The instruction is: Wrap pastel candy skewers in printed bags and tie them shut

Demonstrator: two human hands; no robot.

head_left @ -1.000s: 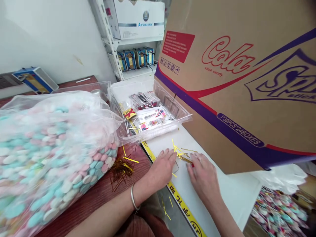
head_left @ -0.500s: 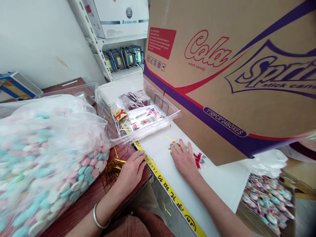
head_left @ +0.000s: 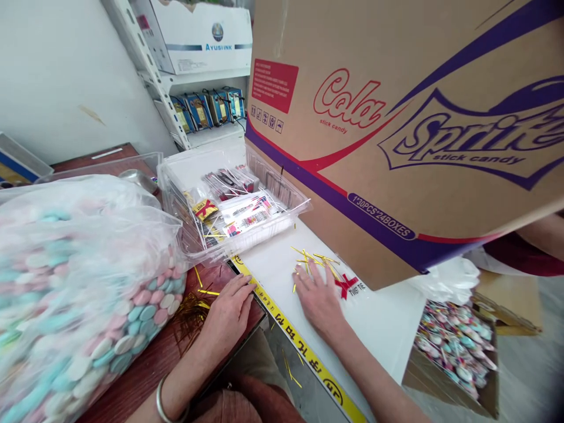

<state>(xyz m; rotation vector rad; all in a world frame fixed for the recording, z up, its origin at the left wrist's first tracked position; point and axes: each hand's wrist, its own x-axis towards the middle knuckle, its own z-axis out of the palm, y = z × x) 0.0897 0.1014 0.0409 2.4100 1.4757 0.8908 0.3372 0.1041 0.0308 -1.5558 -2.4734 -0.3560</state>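
Head view showed a big cardboard candy box (head_left: 396,117) above a white table (head_left: 396,329). A large bag of pastel candies (head_left: 74,282) sat left. The right hand (head_left: 318,299) lay flat, fingers spread, touching gold twist ties (head_left: 315,261). The left hand (head_left: 227,311) rested open on the wooden table edge (head_left: 145,364), holding nothing.

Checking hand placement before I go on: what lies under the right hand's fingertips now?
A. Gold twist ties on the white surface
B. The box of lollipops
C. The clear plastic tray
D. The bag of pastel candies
A: the right hand lies flat on the white surface, fingertips among the loose gold twist ties.
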